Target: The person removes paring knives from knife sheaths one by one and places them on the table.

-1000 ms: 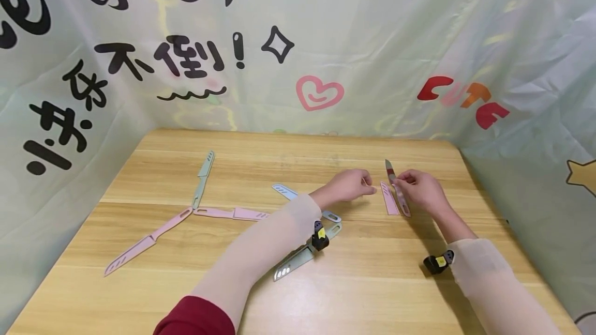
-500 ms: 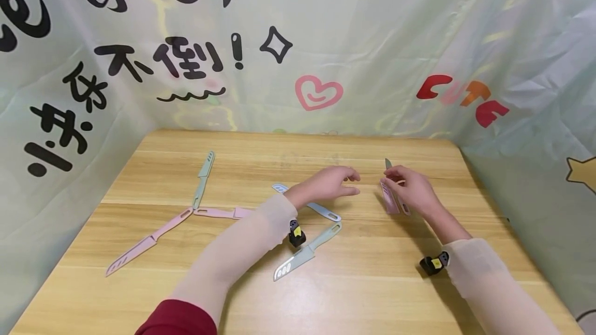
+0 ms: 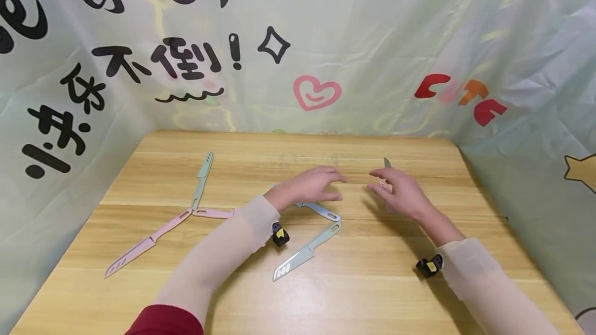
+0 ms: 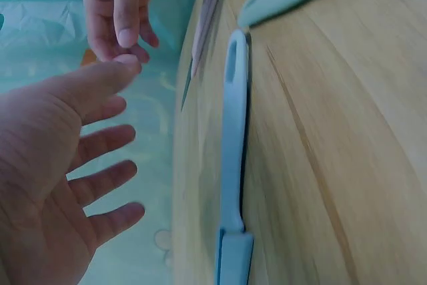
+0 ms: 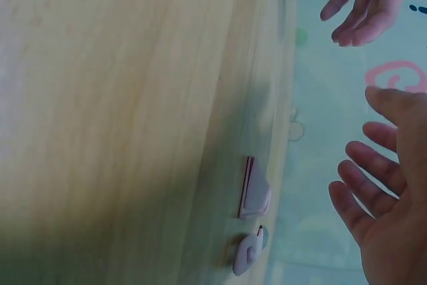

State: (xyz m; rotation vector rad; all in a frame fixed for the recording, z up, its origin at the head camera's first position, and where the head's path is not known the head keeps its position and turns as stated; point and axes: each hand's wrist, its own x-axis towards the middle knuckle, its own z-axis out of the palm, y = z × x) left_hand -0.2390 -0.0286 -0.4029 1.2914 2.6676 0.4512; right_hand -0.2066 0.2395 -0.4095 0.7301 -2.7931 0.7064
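Observation:
In the head view my left hand [image 3: 309, 187] hovers over the table, fingers loosely extended, nothing held. Beneath its wrist lies a light blue sheathed knife [image 3: 321, 211], partly covered by the arm. My right hand [image 3: 401, 193] is open above an unsheathed knife, whose bare blade tip [image 3: 387, 162] shows past the fingers. That hand hides most of this knife and the pink sheath beside it. Seen from the right wrist, the pink sheath [image 5: 257, 195] and the knife's pink handle [image 5: 247, 255] lie side by side on the table, apart from the fingers.
A green sheathed knife [image 3: 307, 253] lies near the middle front. On the left, another green knife [image 3: 203, 180] and two pink knives, one slanting forward [image 3: 149, 243] and one partly under my left sleeve [image 3: 213, 213], meet at their handle ends. Printed fabric [image 3: 372, 40] surrounds the table.
My right hand has let go of the unsheathed knife, opened its fingers and shifted slightly left. My left hand has drawn away to the left, uncovering the green knife near the front.

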